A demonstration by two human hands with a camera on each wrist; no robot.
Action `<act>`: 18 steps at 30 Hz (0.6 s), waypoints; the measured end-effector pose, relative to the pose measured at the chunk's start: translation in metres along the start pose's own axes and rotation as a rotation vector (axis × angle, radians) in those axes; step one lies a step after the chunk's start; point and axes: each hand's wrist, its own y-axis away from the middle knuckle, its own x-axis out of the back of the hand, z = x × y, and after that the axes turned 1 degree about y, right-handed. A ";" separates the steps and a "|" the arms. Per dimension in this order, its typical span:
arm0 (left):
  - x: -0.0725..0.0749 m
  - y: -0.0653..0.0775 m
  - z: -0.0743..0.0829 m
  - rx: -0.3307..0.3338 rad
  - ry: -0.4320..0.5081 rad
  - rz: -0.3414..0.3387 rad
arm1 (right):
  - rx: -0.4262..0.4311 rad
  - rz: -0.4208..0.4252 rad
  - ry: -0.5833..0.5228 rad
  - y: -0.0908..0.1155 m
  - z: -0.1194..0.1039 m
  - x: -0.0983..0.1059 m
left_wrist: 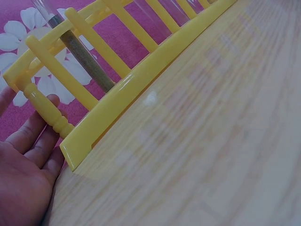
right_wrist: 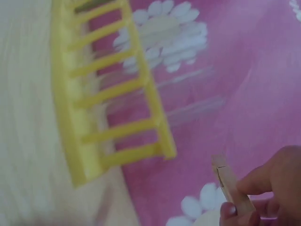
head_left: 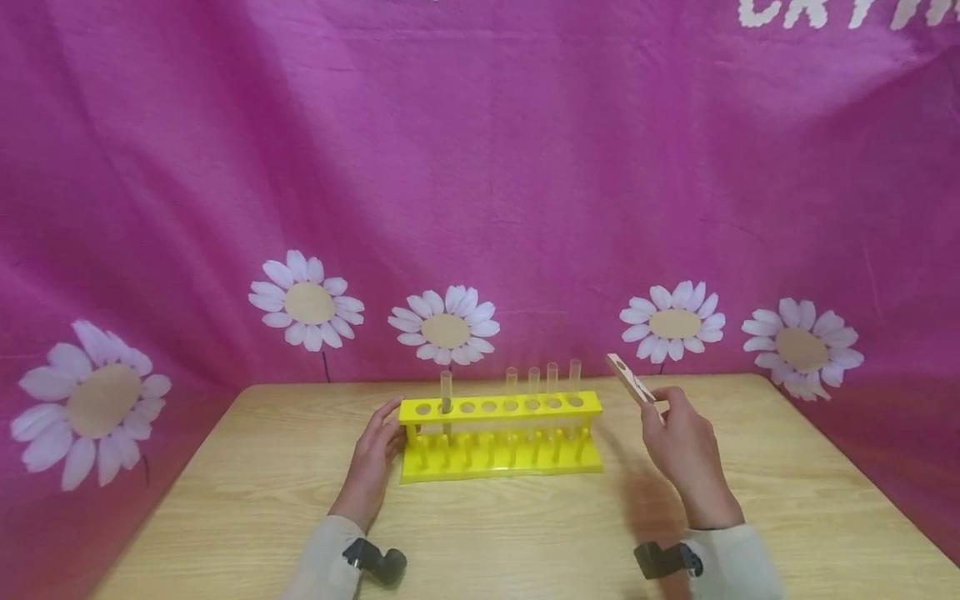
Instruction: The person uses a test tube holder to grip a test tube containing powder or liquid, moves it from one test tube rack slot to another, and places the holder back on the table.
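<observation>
A yellow test tube rack (head_left: 501,472) stands on the table. A test tube with dark contents (left_wrist: 89,61) sits near its left end, and several clear test tubes (head_left: 533,382) stand toward the right end. My left hand (head_left: 372,467) is at the rack's left end, its fingers (left_wrist: 29,134) extended beside and behind the end post. To the right of the rack, raised above the table, my right hand (head_left: 684,446) pinches a wooden test tube holder (head_left: 630,379) between thumb and fingers. The holder's metal spring shows in the right wrist view, with its tip pointing away from the hand.
The light wooden table (head_left: 495,542) reaches back to a magenta cloth (head_left: 525,183) with large white flowers. Black wrist cameras are strapped on both sleeves. The rack's front row of upright pegs (head_left: 491,450) faces me.
</observation>
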 end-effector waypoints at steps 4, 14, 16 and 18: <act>0.000 0.000 0.000 0.003 0.000 0.006 | -0.040 -0.089 0.055 -0.005 0.018 -0.003; 0.000 -0.001 0.000 0.004 -0.013 0.023 | -0.120 -0.245 0.127 -0.004 0.048 -0.023; 0.000 -0.002 0.000 0.005 -0.007 0.022 | -0.118 -0.243 0.150 -0.004 0.050 -0.025; -0.001 -0.002 -0.001 0.009 0.001 0.015 | -0.120 -0.240 0.174 -0.005 0.052 -0.026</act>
